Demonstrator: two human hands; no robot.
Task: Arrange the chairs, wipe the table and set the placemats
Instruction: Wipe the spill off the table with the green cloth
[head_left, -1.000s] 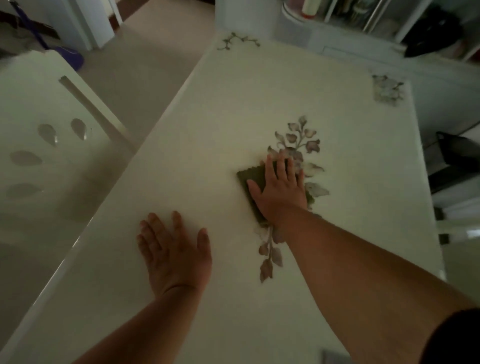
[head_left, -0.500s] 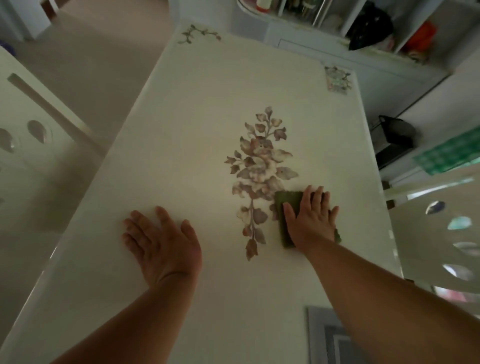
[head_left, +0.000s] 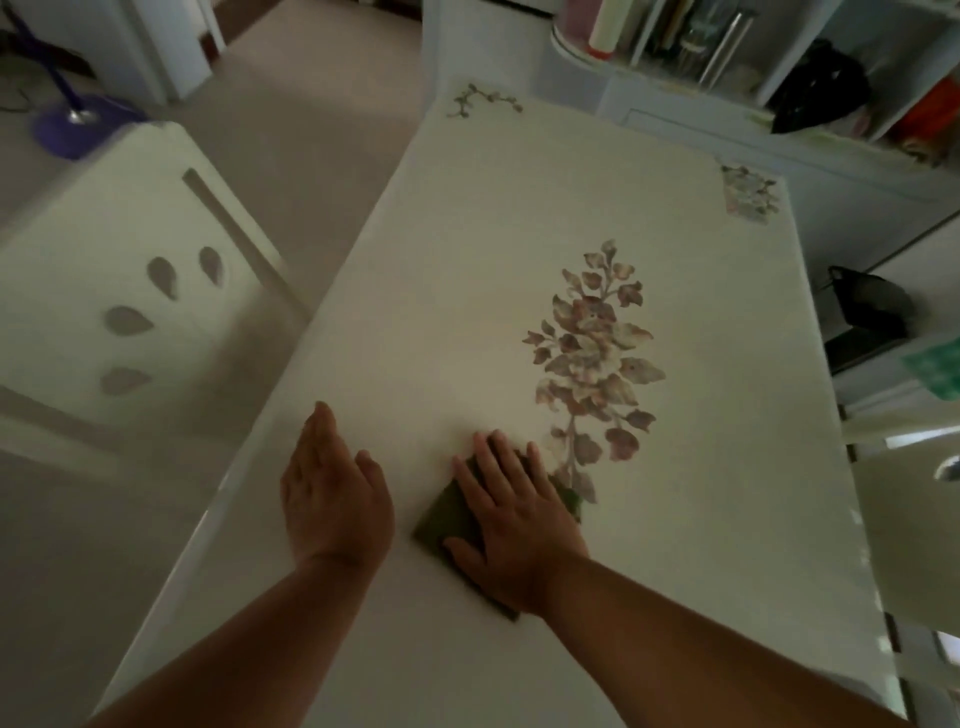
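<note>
Much of the green cloth (head_left: 453, 519) is hidden under the right hand (head_left: 519, 525), which lies flat on it with fingers spread, pressing it to the table (head_left: 467, 260) rather than clutching it — only the cloth's left corner, a strip near the wrist and a sliver by the little finger show. The cloth sits near the table's near end, just left of the stem of the printed flower spray (head_left: 592, 358), its far corner touching the lowest leaves. The left hand (head_left: 332, 493) rests just beside it, open and flat on the bare tabletop, holding nothing; its edges are smeared by motion blur. Both forearms run out of the bottom of the view. A white chair (head_left: 130, 270) with teardrop cut-outs stands to the left, close to the table edge, its lower part cut off. On the right only a pale slice of a second chair (head_left: 904, 519) shows. A green checked item (head_left: 935, 371) at the right edge is too cropped to identify — the shelves (head_left: 727, 52) beyond the table are dim and cluttered.
</note>
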